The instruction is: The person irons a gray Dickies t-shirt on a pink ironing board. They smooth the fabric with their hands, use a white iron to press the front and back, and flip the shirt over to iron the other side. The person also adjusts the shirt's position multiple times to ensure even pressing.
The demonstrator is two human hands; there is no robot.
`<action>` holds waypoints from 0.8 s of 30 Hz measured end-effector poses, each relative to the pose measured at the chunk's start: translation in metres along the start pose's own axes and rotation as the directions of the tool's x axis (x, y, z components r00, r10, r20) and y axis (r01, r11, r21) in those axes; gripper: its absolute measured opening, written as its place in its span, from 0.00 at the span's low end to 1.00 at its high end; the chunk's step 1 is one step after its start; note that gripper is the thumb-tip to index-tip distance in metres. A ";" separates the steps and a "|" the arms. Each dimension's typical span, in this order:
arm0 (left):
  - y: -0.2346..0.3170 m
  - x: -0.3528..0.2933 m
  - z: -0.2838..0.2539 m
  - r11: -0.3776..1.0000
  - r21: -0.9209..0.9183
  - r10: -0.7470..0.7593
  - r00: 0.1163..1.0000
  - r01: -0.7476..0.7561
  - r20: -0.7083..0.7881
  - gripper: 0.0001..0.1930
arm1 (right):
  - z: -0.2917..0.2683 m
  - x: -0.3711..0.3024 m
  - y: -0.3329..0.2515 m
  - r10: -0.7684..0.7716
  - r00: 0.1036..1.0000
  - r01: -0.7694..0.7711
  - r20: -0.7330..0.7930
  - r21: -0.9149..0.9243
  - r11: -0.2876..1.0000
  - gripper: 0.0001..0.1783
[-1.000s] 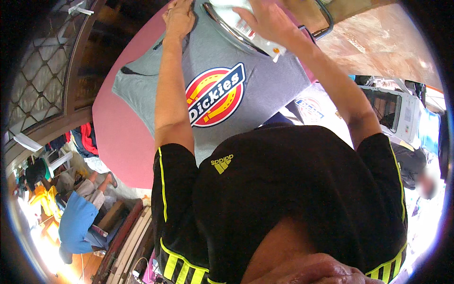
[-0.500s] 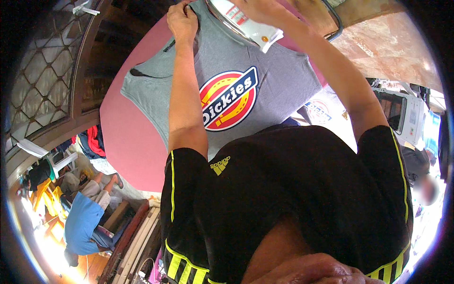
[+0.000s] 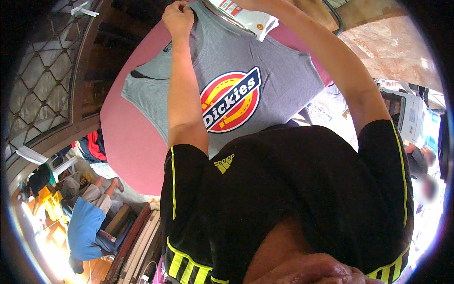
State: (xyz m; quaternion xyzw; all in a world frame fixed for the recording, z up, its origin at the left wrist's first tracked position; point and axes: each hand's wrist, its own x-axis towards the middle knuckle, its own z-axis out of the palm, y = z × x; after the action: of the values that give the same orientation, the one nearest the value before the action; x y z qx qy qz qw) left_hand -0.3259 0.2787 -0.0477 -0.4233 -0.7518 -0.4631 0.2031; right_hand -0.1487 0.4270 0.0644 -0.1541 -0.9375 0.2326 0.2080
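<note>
One hand (image 3: 178, 20) touches the grey shirt (image 3: 287, 71) near an iron (image 3: 249, 19)

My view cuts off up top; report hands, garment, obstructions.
Left hand at upper edge of grey fabric shirt. Right hand mostly out of frame by white-and-silver iron, grip hidden. Shirt spread on pink board, left forearm crossing over it.
</note>
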 end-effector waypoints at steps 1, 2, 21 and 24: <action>0.003 0.002 -0.001 0.999 -0.024 -0.024 1.000 0.024 0.009 0.03 | 0.000 -0.006 -0.005 -0.047 0.998 0.044 -0.045 -0.069 0.997 0.23; 0.007 0.004 -0.001 0.998 -0.049 -0.047 0.999 0.048 0.018 0.03 | 0.001 -0.013 -0.009 -0.097 0.991 0.085 -0.087 -0.139 0.987 0.23; -0.021 0.004 -0.003 0.970 0.166 -0.225 0.924 0.180 0.311 0.23 | -0.036 -0.056 -0.026 -0.019 0.994 0.033 0.106 -0.128 0.991 0.24; -0.015 -0.002 0.003 0.967 0.252 -0.057 0.991 0.024 0.124 0.18 | -0.068 -0.112 -0.028 -0.084 0.989 0.106 0.125 -0.176 0.979 0.23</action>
State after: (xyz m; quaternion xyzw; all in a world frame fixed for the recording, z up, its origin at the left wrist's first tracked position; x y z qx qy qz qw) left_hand -0.3367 0.2771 -0.0580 -0.4080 -0.8242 -0.3402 0.1959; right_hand -0.0262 0.3853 0.0975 -0.1136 -0.9717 0.1442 0.1484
